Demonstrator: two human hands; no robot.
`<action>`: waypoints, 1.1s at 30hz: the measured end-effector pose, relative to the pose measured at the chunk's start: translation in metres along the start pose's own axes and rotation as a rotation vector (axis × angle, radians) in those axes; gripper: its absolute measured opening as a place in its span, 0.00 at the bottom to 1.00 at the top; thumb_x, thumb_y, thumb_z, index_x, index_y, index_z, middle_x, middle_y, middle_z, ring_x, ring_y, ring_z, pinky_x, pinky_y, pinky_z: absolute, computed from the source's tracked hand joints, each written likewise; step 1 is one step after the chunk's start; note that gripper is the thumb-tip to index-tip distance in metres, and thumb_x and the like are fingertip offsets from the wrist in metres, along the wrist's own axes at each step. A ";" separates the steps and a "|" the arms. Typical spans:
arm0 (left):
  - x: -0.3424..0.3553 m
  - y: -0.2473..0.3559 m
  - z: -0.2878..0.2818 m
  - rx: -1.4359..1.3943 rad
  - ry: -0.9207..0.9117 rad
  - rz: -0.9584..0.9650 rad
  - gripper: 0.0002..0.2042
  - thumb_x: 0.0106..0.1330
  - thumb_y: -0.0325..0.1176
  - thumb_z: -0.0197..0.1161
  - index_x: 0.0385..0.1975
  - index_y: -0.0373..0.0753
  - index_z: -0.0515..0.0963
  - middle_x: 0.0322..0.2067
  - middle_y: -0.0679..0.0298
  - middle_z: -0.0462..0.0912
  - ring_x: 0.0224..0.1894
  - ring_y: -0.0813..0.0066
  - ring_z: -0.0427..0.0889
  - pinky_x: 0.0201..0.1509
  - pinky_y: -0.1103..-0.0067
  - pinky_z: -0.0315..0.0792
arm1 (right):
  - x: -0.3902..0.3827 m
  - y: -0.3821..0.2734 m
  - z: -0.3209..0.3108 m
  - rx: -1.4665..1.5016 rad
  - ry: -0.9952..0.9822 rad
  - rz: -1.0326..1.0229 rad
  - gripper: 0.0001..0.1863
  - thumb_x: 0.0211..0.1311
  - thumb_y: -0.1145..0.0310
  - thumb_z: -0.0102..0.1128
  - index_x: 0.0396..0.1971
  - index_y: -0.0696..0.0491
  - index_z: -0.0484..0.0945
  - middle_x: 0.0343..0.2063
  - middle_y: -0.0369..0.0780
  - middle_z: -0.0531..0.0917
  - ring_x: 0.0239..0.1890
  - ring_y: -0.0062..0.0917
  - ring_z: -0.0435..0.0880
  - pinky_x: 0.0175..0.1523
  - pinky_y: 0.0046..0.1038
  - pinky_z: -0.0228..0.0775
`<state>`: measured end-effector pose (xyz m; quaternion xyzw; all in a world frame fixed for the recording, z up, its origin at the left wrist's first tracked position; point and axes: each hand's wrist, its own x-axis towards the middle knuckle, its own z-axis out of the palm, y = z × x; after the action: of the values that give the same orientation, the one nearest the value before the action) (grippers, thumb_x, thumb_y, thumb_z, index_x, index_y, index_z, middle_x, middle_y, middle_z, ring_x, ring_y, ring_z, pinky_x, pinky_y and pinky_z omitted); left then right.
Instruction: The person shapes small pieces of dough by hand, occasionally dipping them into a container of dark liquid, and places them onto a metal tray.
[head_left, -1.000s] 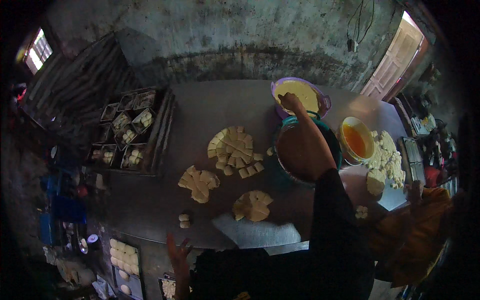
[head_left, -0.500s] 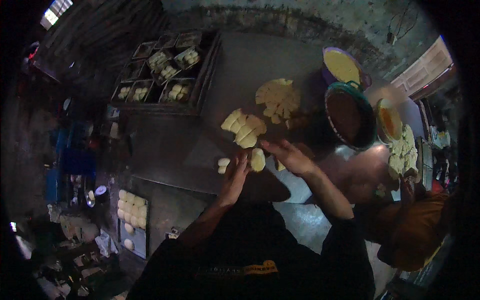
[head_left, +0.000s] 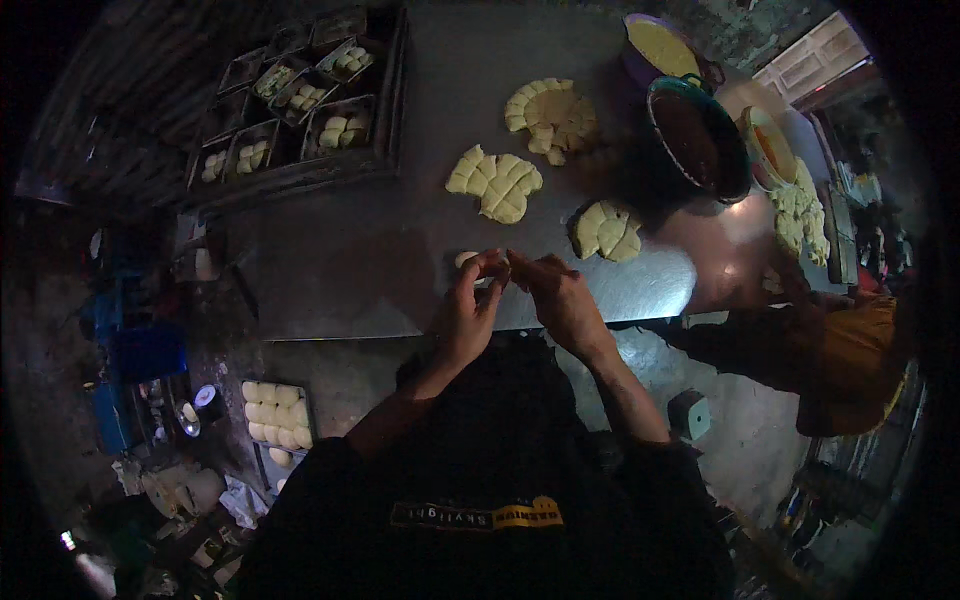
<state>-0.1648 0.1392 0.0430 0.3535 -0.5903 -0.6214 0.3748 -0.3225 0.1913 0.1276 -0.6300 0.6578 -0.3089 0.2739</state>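
Note:
My left hand (head_left: pixel 472 308) and my right hand (head_left: pixel 565 305) meet over the table's near edge, fingertips pinched together. A sliver of yellowish dough (head_left: pixel 507 266) shows between them; the fingers hide most of it. Just beyond my left fingers a small pale dough piece (head_left: pixel 465 258) lies on the tabletop, partly covered by the hand. Farther off is a flat, scored dough slab (head_left: pixel 496 183) divided into sections. A smaller cut dough slab (head_left: pixel 607 232) sits to the right of my hands. Behind them lies a fan-shaped slab of cut dough (head_left: pixel 550 112).
A dark crate (head_left: pixel 392 130) of tins, some with dough, stands far left. Back right are a purple basin (head_left: pixel 632 66), a green-rimmed basin (head_left: pixel 747 178) and a tub (head_left: pixel 779 150). A person's orange-brown clothing (head_left: pixel 858 340) is at right. Dough balls (head_left: pixel 277 412) fill a tray lower left.
My hands have come together at the fingertips, closing on the dough piece that lay between them. The view has shifted, so the table and its contents appear higher.

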 end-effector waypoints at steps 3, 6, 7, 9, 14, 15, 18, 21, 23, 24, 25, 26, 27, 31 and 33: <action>-0.001 0.005 -0.021 -0.438 -0.082 -0.260 0.13 0.70 0.22 0.54 0.53 0.37 0.70 0.47 0.59 0.79 0.49 0.71 0.82 0.53 0.74 0.78 | -0.013 -0.009 -0.003 0.143 0.010 -0.015 0.21 0.56 0.82 0.60 0.51 0.54 0.78 0.51 0.48 0.81 0.47 0.42 0.83 0.51 0.35 0.78; 0.004 0.031 -0.030 -0.840 -0.151 -0.555 0.08 0.70 0.26 0.57 0.47 0.38 0.74 0.45 0.59 0.82 0.47 0.71 0.83 0.51 0.73 0.79 | -0.021 -0.033 -0.015 0.126 0.042 -0.210 0.18 0.56 0.82 0.62 0.47 0.52 0.79 0.49 0.45 0.82 0.44 0.39 0.85 0.49 0.35 0.79; 0.005 0.031 -0.032 -0.870 -0.167 -0.605 0.08 0.70 0.26 0.58 0.46 0.37 0.75 0.45 0.58 0.82 0.46 0.71 0.83 0.52 0.73 0.79 | -0.022 -0.040 -0.020 0.100 0.039 -0.282 0.17 0.55 0.82 0.62 0.46 0.52 0.79 0.48 0.44 0.82 0.43 0.38 0.86 0.49 0.35 0.79; 0.002 0.033 -0.031 -0.826 -0.191 -0.559 0.07 0.70 0.26 0.59 0.45 0.35 0.76 0.47 0.56 0.83 0.46 0.70 0.84 0.52 0.74 0.79 | -0.029 -0.033 -0.020 0.159 0.014 -0.237 0.15 0.56 0.80 0.64 0.44 0.53 0.79 0.44 0.43 0.82 0.42 0.36 0.86 0.46 0.34 0.79; 0.003 0.072 -0.013 -0.255 -0.323 0.070 0.08 0.66 0.21 0.63 0.44 0.31 0.79 0.48 0.53 0.83 0.47 0.70 0.85 0.53 0.77 0.78 | -0.026 -0.011 -0.030 0.372 -0.055 0.138 0.11 0.56 0.80 0.68 0.40 0.59 0.79 0.37 0.41 0.83 0.39 0.26 0.86 0.40 0.25 0.78; 0.003 0.073 -0.010 -0.111 -0.320 0.127 0.08 0.65 0.20 0.64 0.44 0.31 0.79 0.48 0.53 0.83 0.48 0.70 0.84 0.52 0.78 0.78 | -0.024 -0.005 -0.035 0.364 -0.083 0.159 0.11 0.57 0.79 0.68 0.40 0.58 0.80 0.37 0.41 0.83 0.38 0.26 0.86 0.40 0.25 0.78; -0.001 0.068 0.000 0.074 -0.249 0.176 0.09 0.65 0.19 0.64 0.44 0.31 0.79 0.48 0.53 0.83 0.48 0.70 0.84 0.50 0.78 0.80 | -0.020 0.014 -0.039 0.222 -0.031 -0.023 0.12 0.57 0.78 0.68 0.43 0.57 0.82 0.38 0.41 0.83 0.36 0.25 0.85 0.40 0.26 0.78; -0.002 0.051 0.017 -0.200 -0.076 -0.044 0.08 0.68 0.22 0.61 0.45 0.31 0.78 0.47 0.54 0.83 0.48 0.68 0.84 0.49 0.76 0.82 | -0.016 0.008 -0.050 0.106 0.072 -0.179 0.16 0.57 0.77 0.68 0.46 0.54 0.83 0.40 0.41 0.83 0.36 0.24 0.84 0.41 0.27 0.77; -0.003 0.051 0.029 -0.332 0.031 -0.253 0.07 0.70 0.27 0.61 0.43 0.31 0.79 0.44 0.55 0.83 0.46 0.70 0.85 0.52 0.76 0.81 | -0.015 0.015 -0.057 0.122 0.054 -0.233 0.20 0.56 0.77 0.70 0.50 0.51 0.83 0.38 0.39 0.83 0.37 0.24 0.83 0.42 0.26 0.76; -0.002 0.053 0.036 -0.372 0.048 -0.320 0.08 0.71 0.29 0.60 0.44 0.31 0.78 0.44 0.56 0.83 0.46 0.69 0.85 0.52 0.74 0.82 | -0.012 0.024 -0.058 0.093 0.027 -0.212 0.19 0.55 0.77 0.70 0.49 0.51 0.83 0.36 0.39 0.83 0.37 0.24 0.83 0.42 0.26 0.76; -0.001 0.057 0.045 -0.416 0.064 -0.388 0.09 0.72 0.30 0.59 0.45 0.31 0.78 0.44 0.56 0.82 0.46 0.68 0.85 0.52 0.72 0.83 | -0.010 0.031 -0.060 0.060 0.001 -0.189 0.19 0.54 0.77 0.71 0.48 0.51 0.84 0.35 0.39 0.83 0.37 0.24 0.82 0.42 0.26 0.76; -0.001 0.058 0.052 -0.461 0.080 -0.456 0.10 0.72 0.31 0.58 0.45 0.31 0.77 0.44 0.57 0.82 0.46 0.68 0.85 0.53 0.70 0.83 | -0.008 0.038 -0.063 0.028 -0.026 -0.166 0.18 0.53 0.77 0.71 0.47 0.52 0.84 0.34 0.38 0.83 0.37 0.24 0.82 0.42 0.25 0.76; -0.001 0.054 0.055 -0.495 0.045 -0.493 0.10 0.73 0.31 0.57 0.47 0.31 0.77 0.45 0.57 0.82 0.47 0.67 0.84 0.54 0.68 0.83 | -0.006 0.042 -0.068 0.104 -0.072 -0.135 0.19 0.53 0.78 0.71 0.47 0.51 0.84 0.34 0.39 0.82 0.36 0.26 0.83 0.41 0.27 0.76; 0.005 0.049 0.061 -0.640 -0.015 -0.538 0.13 0.72 0.30 0.57 0.53 0.33 0.74 0.48 0.57 0.81 0.49 0.67 0.83 0.54 0.67 0.83 | -0.001 0.067 -0.084 0.301 -0.191 -0.262 0.17 0.53 0.80 0.69 0.43 0.51 0.83 0.33 0.39 0.82 0.33 0.31 0.83 0.38 0.30 0.75; 0.006 0.049 0.066 -0.563 -0.077 -0.431 0.16 0.70 0.29 0.61 0.55 0.34 0.74 0.48 0.58 0.82 0.49 0.68 0.83 0.53 0.71 0.82 | 0.002 0.081 -0.087 0.358 -0.253 -0.315 0.15 0.52 0.80 0.70 0.40 0.53 0.83 0.32 0.39 0.82 0.32 0.32 0.83 0.38 0.30 0.75</action>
<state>-0.2239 0.1639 0.0956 0.3290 -0.3214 -0.8373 0.2955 -0.4416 0.1963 0.1241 -0.6998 0.4470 -0.3779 0.4095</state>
